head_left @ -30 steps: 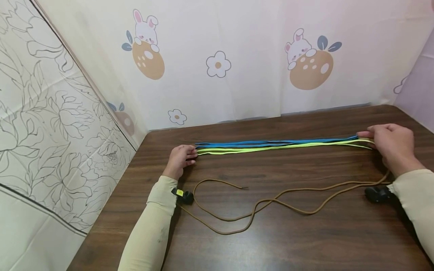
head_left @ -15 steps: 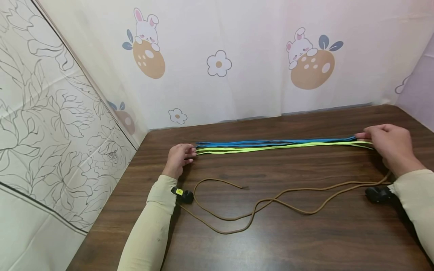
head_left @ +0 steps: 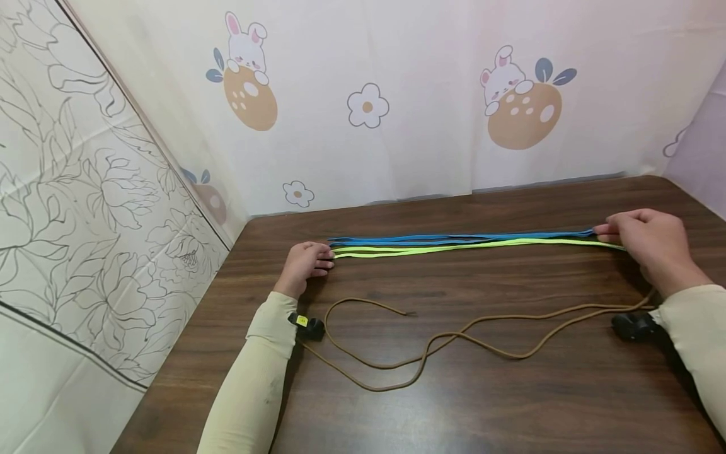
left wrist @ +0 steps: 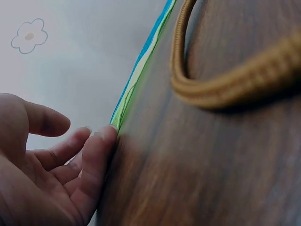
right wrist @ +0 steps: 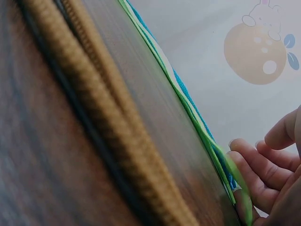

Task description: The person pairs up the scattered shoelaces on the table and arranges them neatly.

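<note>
Blue flat laces (head_left: 539, 235) and yellow-green flat laces (head_left: 510, 242) lie side by side, stretched across the far part of the brown table. At their left ends is my left hand (head_left: 302, 266); in the left wrist view its fingertips (left wrist: 109, 133) touch the yellow-green end, while the thumb stands apart. My right hand (head_left: 655, 246) is at the right ends. Seen from the right wrist, a yellow-green lace bends over the lower fingers (right wrist: 261, 188), the blue ends lie beside them, and the thumb stays clear of the laces.
A long brown cord (head_left: 513, 357) winds across the table nearer to me, passing beneath both wrists. Black wrist cameras (head_left: 632, 325) hang close over the wood. A patterned curtain (head_left: 420, 126) rises behind the table's far edge, and a flower-print panel (head_left: 102, 189) stands at left.
My left hand has shifted very slightly right against the lace ends. At the right hand, the loose yellow-green ends have drawn closer together. The brown cord lies unchanged.
</note>
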{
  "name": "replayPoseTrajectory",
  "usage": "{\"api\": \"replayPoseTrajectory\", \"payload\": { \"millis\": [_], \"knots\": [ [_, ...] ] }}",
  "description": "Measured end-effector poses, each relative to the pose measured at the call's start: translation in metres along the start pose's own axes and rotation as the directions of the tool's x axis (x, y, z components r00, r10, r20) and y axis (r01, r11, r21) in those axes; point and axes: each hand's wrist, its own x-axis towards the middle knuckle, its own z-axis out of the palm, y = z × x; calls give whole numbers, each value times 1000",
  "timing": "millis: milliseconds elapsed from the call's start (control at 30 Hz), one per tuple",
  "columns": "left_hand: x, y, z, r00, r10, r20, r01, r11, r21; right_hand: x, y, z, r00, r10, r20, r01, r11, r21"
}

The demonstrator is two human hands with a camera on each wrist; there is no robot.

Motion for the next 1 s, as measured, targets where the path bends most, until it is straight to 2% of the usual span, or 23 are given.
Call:
{"api": "replayPoseTrajectory", "payload": {
  "millis": [367,667,833,1000],
  "knots": [
    [-2,0,-1,998,-17,-64,16,1000,-15,-1,-1,2,1000,-15,-13,15,1000,4],
    [0,-1,-1,997,14,-75,-17,999,-40,1,-1,2,1000,-16,-4,16,999,44],
    [-3,3,3,999,42,-23,-42,999,-18,1,-3,3,1000,-11,-2,11,997,81],
    [-10,10,16,991,78,112,-82,996,35,-2,-11,4,1000,2,14,-3,990,139]
  ]
}}
